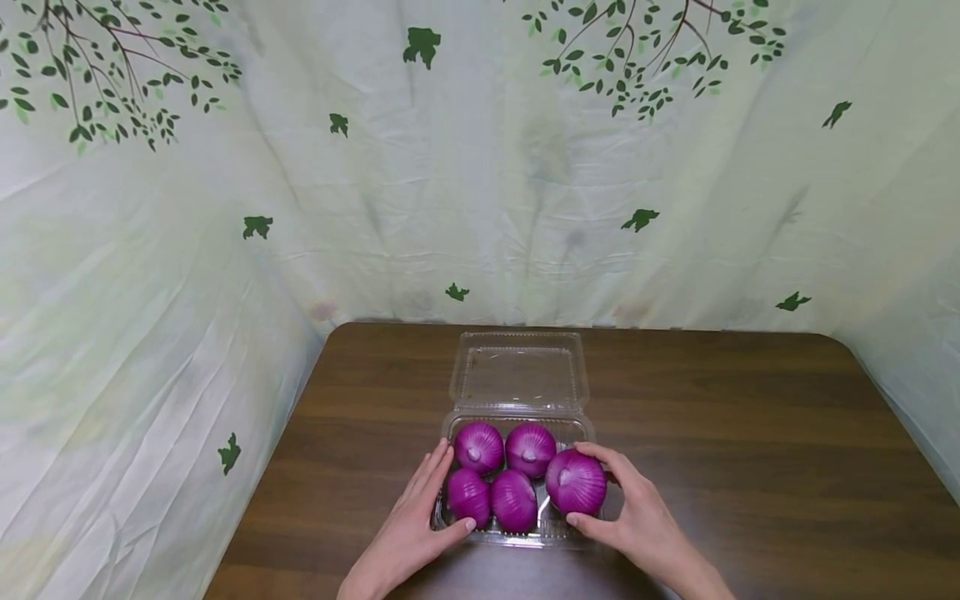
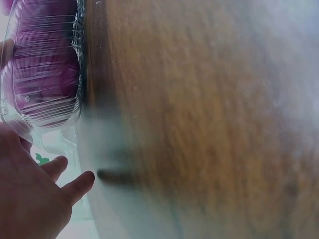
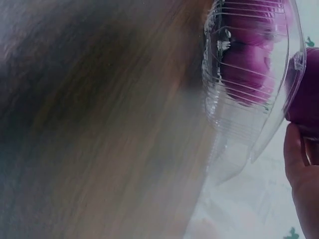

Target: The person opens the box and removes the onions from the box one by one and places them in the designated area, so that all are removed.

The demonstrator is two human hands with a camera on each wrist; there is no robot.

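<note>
A clear plastic clamshell box [image 1: 517,375] lies open on the brown table [image 1: 750,433], lid folded back. Four purple onions sit in its tray: two at the back [image 1: 478,446] [image 1: 530,448] and two in front [image 1: 468,495] [image 1: 513,500]. My right hand [image 1: 617,498] grips a fifth purple onion [image 1: 575,482] at the tray's right front corner, thumb in front and fingers behind. My left hand [image 1: 429,502] lies with straight fingers against the tray's left side, thumb at its front edge. The left wrist view shows the tray wall [image 2: 50,64]. The right wrist view shows the held onion [image 3: 306,89].
The table's left edge and rounded back corners meet a pale cloth printed with green leaves [image 1: 225,250], which hangs behind and on both sides. Bare wood spreads to the right of the box and on its left.
</note>
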